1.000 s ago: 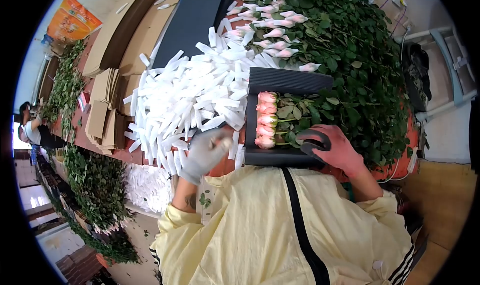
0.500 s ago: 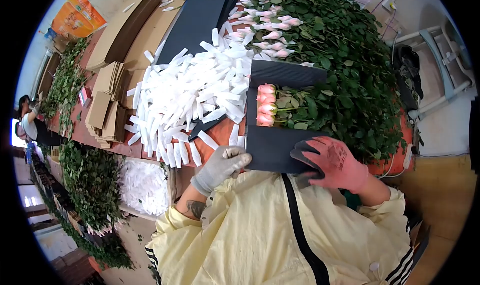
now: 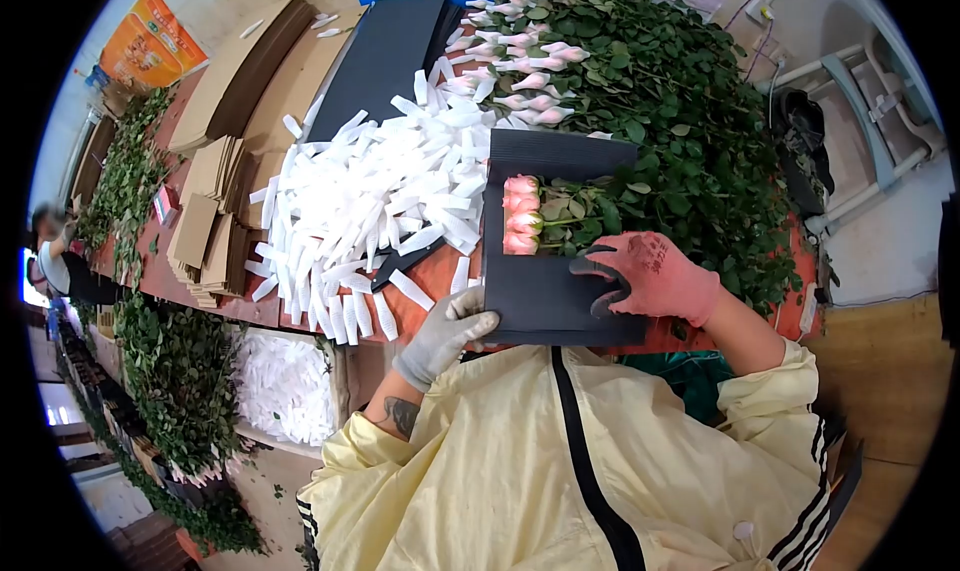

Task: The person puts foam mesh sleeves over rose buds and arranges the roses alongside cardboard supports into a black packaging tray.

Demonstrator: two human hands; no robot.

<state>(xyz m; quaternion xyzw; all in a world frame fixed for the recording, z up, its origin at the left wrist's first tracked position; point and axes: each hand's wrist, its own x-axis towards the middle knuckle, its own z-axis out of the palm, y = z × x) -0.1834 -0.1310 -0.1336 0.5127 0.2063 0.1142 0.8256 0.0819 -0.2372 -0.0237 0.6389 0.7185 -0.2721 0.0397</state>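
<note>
A black corrugated sheet (image 3: 560,306) lies folded up around pink roses (image 3: 521,216), its lower flap flat over part of them. The rose heads face left, and leafy stems run right. My left hand (image 3: 447,337), in a grey glove, is closed on the sheet's lower left corner, thumb on top. My right hand (image 3: 655,276), in a red glove with dark fingers, rests over the right part of the flap with thumb and fingers apart. Behind the sheet lie more roses in white sleeves (image 3: 530,81) with long green stems.
Loose white sleeves (image 3: 370,191) are heaped left of the sheet, with a black-handled tool (image 3: 408,263) among them. Cardboard pieces (image 3: 208,221) and black sheets (image 3: 375,66) are stacked farther back. A box of white sleeves (image 3: 285,386) stands lower left. Another person (image 3: 55,261) is far left.
The lower flap has come down over the lowest roses. My left hand has moved from the sleeves to the sheet's corner. My right hand has shifted from the stems onto the flap.
</note>
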